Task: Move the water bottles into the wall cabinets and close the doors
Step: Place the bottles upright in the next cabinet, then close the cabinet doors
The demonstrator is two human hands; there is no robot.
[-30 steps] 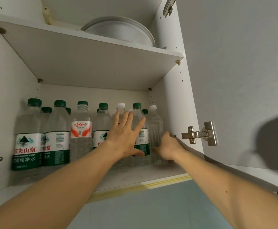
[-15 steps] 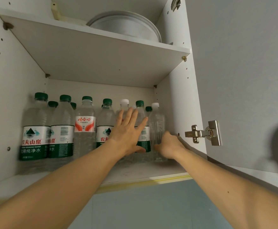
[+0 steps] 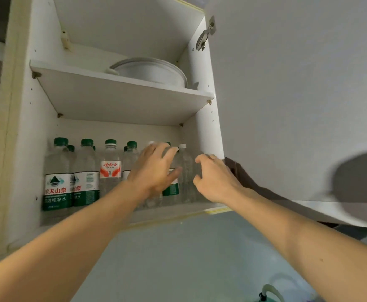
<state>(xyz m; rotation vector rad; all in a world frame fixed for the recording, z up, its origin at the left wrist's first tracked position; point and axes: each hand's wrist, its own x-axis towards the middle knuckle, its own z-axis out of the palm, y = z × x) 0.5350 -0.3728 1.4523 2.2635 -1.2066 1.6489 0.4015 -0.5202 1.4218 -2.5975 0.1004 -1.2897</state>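
Head view. Wall cabinet [image 3: 19, 127] stands open; its door [image 3: 298, 94] is swung out to the right, upper hinge [image 3: 205, 34] visible. On the lower shelf [image 3: 169, 211], water bottles [image 3: 86, 173] stand upright in rows, touching side by side. Most carry green caps; two at far left bear green-and-white labels, and one bottle [image 3: 110, 168] has a red-and-white label. A white-capped clear bottle [image 3: 184, 175] stands near the right wall.

Left hand [image 3: 154, 168] is raised in front of the right-hand bottles, fingers apart and nearly straight, thumb out toward the white-capped bottle; motion blur, so contact with the bottles cannot be told. Right hand [image 3: 215, 179] is just right of the white-capped bottle, at the cabinet's right edge, fingers loosely curled and apart, holding nothing visible.

Upper shelf [image 3: 121, 99] holds a stack of white dishes [image 3: 154, 71]. A hose end [image 3: 269, 293] shows at the bottom edge.
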